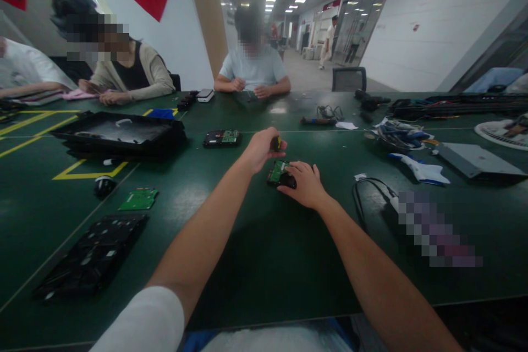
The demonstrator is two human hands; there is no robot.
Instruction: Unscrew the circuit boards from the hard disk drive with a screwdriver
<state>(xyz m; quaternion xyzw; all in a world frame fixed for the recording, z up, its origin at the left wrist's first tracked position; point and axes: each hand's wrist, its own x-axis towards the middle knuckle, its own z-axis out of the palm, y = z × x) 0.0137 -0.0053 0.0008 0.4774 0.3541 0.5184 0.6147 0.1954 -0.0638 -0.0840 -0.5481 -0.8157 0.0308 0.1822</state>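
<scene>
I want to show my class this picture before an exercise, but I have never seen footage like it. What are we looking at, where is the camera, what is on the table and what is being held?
There is no machine here: a person works with two bare hands, filmed by a camera on their head looking forward and down. The left hand grips a small dark tool above a hard drive with a green circuit board on top. The right hand rests on that drive, steadying it. On the green table lie a second drive, a loose green board, black trays and cables. Other people sit at the far side.
</scene>
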